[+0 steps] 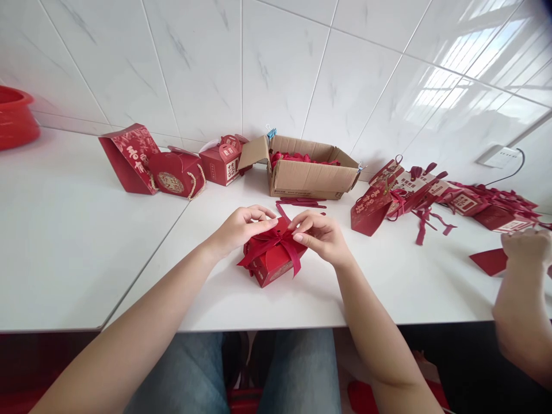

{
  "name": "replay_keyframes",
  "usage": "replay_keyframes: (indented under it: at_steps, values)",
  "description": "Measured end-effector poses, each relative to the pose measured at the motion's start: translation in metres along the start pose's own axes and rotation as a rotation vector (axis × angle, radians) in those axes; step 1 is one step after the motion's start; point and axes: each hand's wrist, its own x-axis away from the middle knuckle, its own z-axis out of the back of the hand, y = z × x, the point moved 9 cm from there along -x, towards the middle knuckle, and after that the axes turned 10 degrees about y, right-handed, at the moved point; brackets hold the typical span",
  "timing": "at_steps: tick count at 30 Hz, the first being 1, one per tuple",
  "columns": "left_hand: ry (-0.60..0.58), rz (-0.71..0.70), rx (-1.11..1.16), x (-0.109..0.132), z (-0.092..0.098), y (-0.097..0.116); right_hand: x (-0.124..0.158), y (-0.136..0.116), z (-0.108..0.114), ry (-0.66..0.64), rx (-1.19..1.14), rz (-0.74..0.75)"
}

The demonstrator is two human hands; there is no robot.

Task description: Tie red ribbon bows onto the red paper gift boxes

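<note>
A small red gift box (279, 270) stands on the white table in front of me, with a dark red ribbon (263, 246) tied in a bow over its top. The ribbon's tails hang down over the near faces of the box. At the bow's left side, my left hand (241, 229) has thumb and fingers closed on the ribbon. From the right, my right hand (322, 237) pinches the ribbon near the knot; its fingertips partly cover that side of the bow. Strips of ribbon (302, 203) lie flat just behind the box.
An open cardboard box (314, 177) holding red ribbons stands by the tiled wall. Red gift boxes (176, 172) are at back left; several ribboned ones (401, 192) stand right. A co-worker's hand (528, 247) is at far right by a red piece (487, 261). A red basin (17, 118) sits far left.
</note>
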Motion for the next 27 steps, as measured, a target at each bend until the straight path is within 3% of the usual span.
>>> replay_keyframes:
  at_steps: [6,10,14,20,22,25,27]
  values:
    - [0.011,-0.012,0.001,-0.001,0.0,0.0,0.003,0.014,-0.003,0.049,-0.068,-0.137]
    - [-0.019,0.017,0.047,-0.001,-0.003,-0.003,0.003,0.011,-0.007,0.023,-0.138,-0.144]
    - [0.024,-0.024,0.01,-0.004,0.002,-0.001,0.002,0.013,-0.004,0.07,-0.229,-0.179]
    - [-0.027,-0.013,0.025,0.0,-0.004,0.0,0.001,0.024,-0.003,0.104,-0.191,-0.234]
    - [0.02,-0.066,-0.025,0.001,-0.001,0.003,0.001,0.024,-0.003,0.109,-0.19,-0.224]
    - [0.143,-0.248,-0.196,0.004,0.006,0.015,0.001,0.022,-0.003,0.111,-0.192,-0.218]
    - [0.164,-0.356,-0.306,0.008,0.002,0.022,0.001,0.021,-0.005,0.102,-0.2,-0.218]
